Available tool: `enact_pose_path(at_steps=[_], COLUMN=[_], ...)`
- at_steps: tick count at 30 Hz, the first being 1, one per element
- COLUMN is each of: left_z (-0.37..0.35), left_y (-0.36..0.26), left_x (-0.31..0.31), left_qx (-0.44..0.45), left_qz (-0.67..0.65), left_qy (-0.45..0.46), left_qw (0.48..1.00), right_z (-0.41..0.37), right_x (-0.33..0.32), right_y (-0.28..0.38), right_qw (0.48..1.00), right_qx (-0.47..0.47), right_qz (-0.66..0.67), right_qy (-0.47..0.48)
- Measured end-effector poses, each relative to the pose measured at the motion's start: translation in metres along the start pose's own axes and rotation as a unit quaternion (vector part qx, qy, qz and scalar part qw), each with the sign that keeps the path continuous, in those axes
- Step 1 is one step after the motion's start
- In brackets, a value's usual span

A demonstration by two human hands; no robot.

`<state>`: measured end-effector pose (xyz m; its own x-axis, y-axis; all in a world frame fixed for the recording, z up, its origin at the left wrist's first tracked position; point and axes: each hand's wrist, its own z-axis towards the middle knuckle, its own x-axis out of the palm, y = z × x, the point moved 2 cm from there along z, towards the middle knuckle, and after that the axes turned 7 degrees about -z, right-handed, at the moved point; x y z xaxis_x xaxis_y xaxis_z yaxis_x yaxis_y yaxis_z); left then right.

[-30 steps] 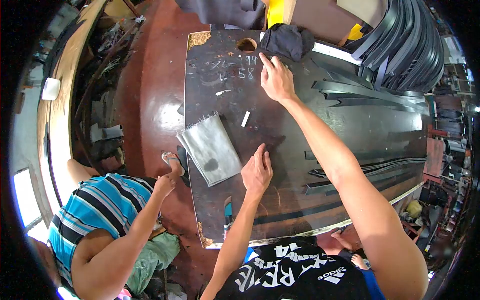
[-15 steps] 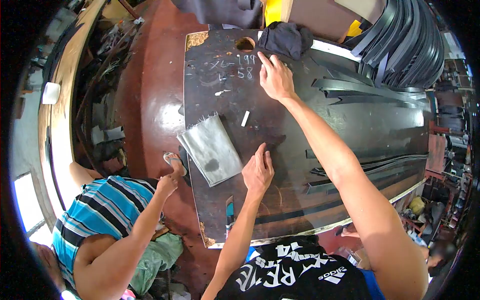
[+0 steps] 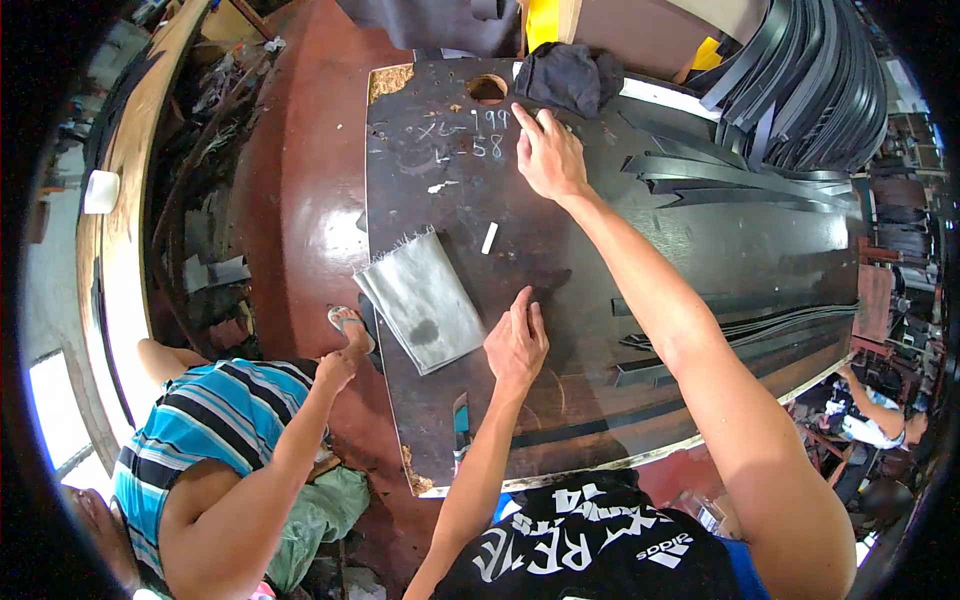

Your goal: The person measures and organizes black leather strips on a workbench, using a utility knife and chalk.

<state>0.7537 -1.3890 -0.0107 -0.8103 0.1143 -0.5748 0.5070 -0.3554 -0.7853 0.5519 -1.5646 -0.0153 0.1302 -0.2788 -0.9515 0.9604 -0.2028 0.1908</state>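
My right hand (image 3: 552,155) points with its index finger at chalk figures (image 3: 488,133) on the dark tabletop (image 3: 580,390), just below a black cloth (image 3: 570,78) and right of a round hole (image 3: 488,90). Lower down, my left hand (image 3: 516,340) rests on the board, index finger stretched out and nothing seen in it. Its knuckles are close to the right edge of a folded grey cloth (image 3: 424,300) with a dark spot. A white chalk piece (image 3: 490,238) lies between the hands. Beside my left forearm is a teal cutter knife (image 3: 461,425).
Black strips (image 3: 740,180) lie along the right part of the table, and a big looped bundle of strips (image 3: 820,90) is at the back right. A person in a striped top (image 3: 225,415) sits at the left. Another person (image 3: 875,415) is at the far right.
The person at the far right has come further into view with an arm raised. The seated person has shifted slightly. Both of my hands stay in place.
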Motion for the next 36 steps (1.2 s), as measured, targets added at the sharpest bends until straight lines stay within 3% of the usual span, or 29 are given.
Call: enact_pose_path(at_steps=[6, 36], left_z=[-0.0019, -0.0024], left_y=[-0.0006, 0.0019], left_x=[-0.0021, 0.0016], left_qx=[-0.057, -0.011], left_qz=[-0.003, 0.004], left_qy=[0.058, 0.002], left_qw=[0.997, 1.000], right_z=[0.0002, 0.0004], right_x=[0.0015, 0.0045], right_y=[-0.0013, -0.0019], right_qw=[1.000, 1.000], right_qx=[-0.006, 0.007], right_qz=[0.003, 0.002], right_qy=[-0.002, -0.003])
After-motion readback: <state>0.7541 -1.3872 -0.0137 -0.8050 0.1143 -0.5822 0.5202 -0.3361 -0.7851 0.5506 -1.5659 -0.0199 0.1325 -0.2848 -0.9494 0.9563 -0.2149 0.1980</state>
